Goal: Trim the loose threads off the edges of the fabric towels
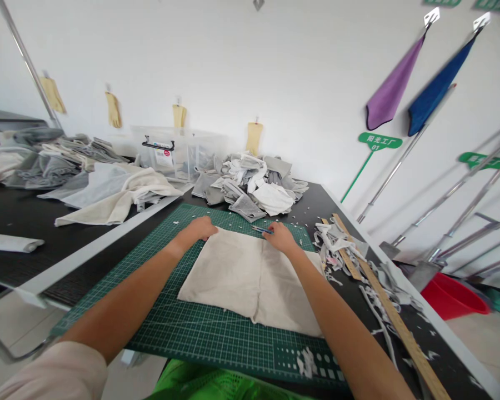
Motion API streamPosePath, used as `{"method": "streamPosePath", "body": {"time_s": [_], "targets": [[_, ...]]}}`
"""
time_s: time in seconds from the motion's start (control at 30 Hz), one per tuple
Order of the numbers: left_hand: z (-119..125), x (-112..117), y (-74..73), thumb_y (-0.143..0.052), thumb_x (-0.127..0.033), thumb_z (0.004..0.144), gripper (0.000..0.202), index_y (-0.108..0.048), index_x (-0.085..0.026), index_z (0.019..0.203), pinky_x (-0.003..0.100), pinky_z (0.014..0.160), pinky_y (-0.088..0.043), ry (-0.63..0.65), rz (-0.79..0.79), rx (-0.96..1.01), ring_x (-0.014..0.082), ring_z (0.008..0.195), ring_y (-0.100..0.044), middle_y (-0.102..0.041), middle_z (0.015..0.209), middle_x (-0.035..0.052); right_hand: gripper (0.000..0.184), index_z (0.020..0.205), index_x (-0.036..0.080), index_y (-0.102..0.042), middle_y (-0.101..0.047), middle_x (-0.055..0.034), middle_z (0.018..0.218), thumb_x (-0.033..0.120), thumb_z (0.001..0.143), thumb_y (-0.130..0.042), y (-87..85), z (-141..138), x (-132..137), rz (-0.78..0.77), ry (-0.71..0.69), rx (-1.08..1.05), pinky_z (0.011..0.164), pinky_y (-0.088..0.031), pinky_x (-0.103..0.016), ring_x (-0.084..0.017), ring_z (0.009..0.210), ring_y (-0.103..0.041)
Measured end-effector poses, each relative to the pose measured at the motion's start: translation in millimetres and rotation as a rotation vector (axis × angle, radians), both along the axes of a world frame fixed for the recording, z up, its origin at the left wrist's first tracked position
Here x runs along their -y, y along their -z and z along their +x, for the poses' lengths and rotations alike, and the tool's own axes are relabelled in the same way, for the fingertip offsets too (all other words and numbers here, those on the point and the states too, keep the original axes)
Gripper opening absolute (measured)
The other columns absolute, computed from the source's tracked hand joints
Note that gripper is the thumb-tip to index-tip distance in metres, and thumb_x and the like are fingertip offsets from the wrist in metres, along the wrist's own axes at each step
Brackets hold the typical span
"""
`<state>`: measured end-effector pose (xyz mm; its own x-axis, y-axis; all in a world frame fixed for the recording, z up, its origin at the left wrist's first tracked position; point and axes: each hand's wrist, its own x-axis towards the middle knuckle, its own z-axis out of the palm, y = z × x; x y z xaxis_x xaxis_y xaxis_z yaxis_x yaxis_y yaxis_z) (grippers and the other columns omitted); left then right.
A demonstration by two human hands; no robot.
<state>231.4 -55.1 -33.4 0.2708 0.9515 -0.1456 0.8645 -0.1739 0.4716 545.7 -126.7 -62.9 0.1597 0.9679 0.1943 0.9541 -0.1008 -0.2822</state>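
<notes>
A cream cloth lies flat on the green cutting mat, with a seam or fold running down its middle. My left hand is closed on the cloth's far left corner, thumb and fingers pinched together. At the far edge, right of the middle, my right hand rests against the cloth. It is closed around a slim blue tool whose pointed tip faces left; its exact kind is too small to tell. My right forearm covers part of the cloth's right side.
Beyond the mat lies a heap of grey and white cloths. A clear plastic bin and more cloths are at left. Wooden rulers and fabric scraps lie along the right. A lint clump sits near the front edge.
</notes>
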Motion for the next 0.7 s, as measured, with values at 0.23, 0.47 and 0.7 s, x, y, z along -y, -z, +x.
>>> {"method": "streamPosePath", "body": {"time_s": [0.23, 0.47, 0.7], "targets": [[-7.8, 16.4, -14.0, -0.066, -0.035, 0.079, 0.034, -0.062, -0.014, 0.052, 0.028, 0.053, -0.047, 0.005, -0.256, -0.009, 0.0209, 0.053, -0.063, -0.069, 0.060, 0.0144, 0.020, 0.100, 0.018, -0.069, -0.073, -0.0109, 0.107, 0.037, 0.092, -0.070, -0.5, -0.7, -15.4, -0.135, 0.058, -0.015, 0.074, -0.041, -0.028, -0.023, 0.096, -0.068], [-8.0, 8.2, 7.7, -0.070, -0.032, 0.073, 0.026, -0.057, -0.017, 0.055, 0.026, 0.050, -0.038, 0.093, -0.176, 0.369, 0.0149, 0.049, -0.049, -0.051, 0.049, 0.0011, 0.010, 0.084, 0.019, -0.062, -0.077, -0.0076, 0.092, 0.022, 0.087, -0.071, -13.8, -12.6, -14.4, -0.116, 0.055, -0.199, 0.069, -0.044, -0.027, -0.022, 0.086, -0.072], [8.8, -6.9, 36.5, -0.067, -0.033, 0.076, 0.026, -0.076, -0.015, 0.093, 0.026, 0.057, -0.043, 0.085, 0.068, 0.582, 0.0171, 0.059, -0.057, -0.065, 0.066, 0.0019, 0.019, 0.088, 0.022, -0.050, -0.076, -0.0017, 0.081, 0.023, 0.086, -0.068, -23.8, -78.1, -24.5, -0.054, -0.206, -0.901, 0.055, -0.049, -0.025, -0.016, 0.057, -0.070]]}}
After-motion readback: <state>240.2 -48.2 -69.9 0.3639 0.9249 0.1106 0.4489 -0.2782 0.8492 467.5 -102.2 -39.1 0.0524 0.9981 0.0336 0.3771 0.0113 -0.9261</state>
